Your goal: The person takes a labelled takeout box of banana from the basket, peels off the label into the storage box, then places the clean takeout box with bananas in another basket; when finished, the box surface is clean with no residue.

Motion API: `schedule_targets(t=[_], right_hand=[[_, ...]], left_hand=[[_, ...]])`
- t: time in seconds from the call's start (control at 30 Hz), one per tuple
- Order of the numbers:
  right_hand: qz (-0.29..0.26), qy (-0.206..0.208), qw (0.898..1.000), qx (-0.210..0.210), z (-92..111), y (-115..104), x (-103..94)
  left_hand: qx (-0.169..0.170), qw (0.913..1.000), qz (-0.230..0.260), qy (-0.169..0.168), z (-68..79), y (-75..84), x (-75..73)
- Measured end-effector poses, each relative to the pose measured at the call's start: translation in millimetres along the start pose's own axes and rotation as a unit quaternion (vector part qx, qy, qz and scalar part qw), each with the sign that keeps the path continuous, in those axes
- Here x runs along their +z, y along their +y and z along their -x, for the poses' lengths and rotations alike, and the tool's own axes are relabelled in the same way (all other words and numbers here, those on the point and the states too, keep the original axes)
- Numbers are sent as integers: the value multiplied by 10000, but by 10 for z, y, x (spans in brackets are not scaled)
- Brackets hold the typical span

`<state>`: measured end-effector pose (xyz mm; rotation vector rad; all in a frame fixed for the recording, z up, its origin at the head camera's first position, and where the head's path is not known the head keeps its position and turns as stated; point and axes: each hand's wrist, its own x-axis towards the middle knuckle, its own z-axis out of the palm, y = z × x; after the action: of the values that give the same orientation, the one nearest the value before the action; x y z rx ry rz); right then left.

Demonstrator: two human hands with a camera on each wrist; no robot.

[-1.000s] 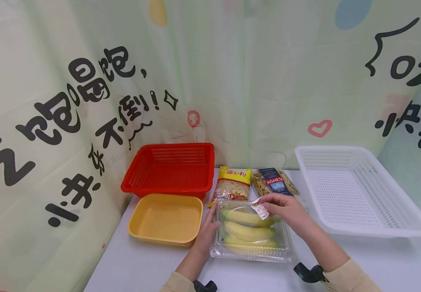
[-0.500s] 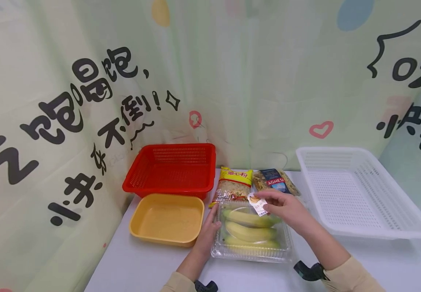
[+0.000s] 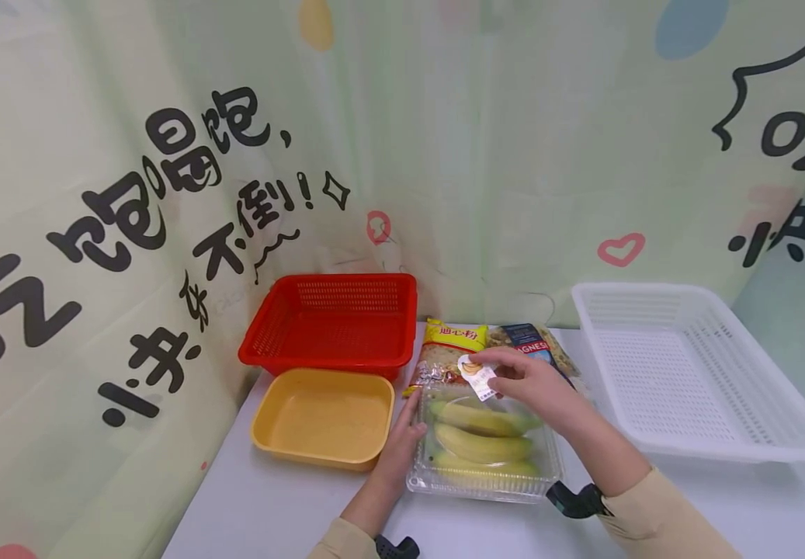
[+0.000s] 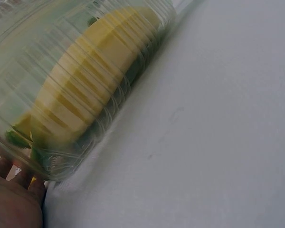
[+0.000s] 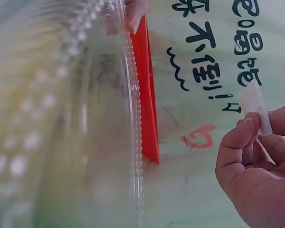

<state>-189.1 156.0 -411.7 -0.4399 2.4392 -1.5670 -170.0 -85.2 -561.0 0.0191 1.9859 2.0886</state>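
Observation:
A clear plastic clamshell box [image 3: 486, 491] holding several bananas [image 3: 482, 445] lies on the white table, its lid down. My left hand [image 3: 398, 450] rests along the box's left side with fingers extended. In the left wrist view, those fingers [image 4: 23, 178] touch the corner of the box beside a banana [image 4: 88, 78]. Between thumb and index finger, my right hand [image 3: 535, 388] pinches a small white sticker label [image 3: 477, 377] with a banana picture, above the box's far edge. The right wrist view shows the label [image 5: 252, 99] slightly curved, away from the lid.
A yellow tub [image 3: 324, 419] stands left of the box, with a red basket [image 3: 332, 326] behind it. Behind the box lie a yellow-topped pasta bag [image 3: 444, 353] and a dark-labelled pasta bag [image 3: 556, 353]. On the right stands a white basket [image 3: 667, 380]. A printed curtain [image 3: 500, 155] hangs behind.
My right hand has moved a little left and farther back with the label, which now faces up more fully. My left hand keeps its place against the box.

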Motion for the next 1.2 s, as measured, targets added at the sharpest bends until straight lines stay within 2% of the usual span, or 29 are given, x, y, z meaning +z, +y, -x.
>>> schedule_targets(t=[0.23,0.43,0.6,0.73,0.83,0.93,1.0,1.07,1.13,1.2], right_hand=[[-33,-45,9998,181,-182,-43,88],[-331,-107,9988,344,-259,-20,132],[-428,-139,9984,329,-281,0,149],[-426,-146,9982,391,-293,4,153],[-381,-192,9983,406,-307,5,150],[-360,-173,9985,365,-314,9,133],[-384,-181,9985,337,-316,17,123],[-460,-194,9983,314,-320,24,121],[-545,-235,9977,313,-326,30,126],[-611,-269,9973,320,-333,34,136]], left_hand=[[49,9998,199,-33,-2,14,-1],[167,9996,216,-120,59,57,8],[74,9989,-444,119,180,143,-9],[-117,9921,-1203,340,388,290,-80],[-111,9875,-1555,245,587,436,-209],[-6,9862,-1657,-63,735,584,-388],[193,9868,-1600,-130,788,671,-536],[317,9873,-1556,77,808,757,-720],[380,9834,-1674,591,807,831,-952],[402,9734,-1892,1230,789,889,-1228]])
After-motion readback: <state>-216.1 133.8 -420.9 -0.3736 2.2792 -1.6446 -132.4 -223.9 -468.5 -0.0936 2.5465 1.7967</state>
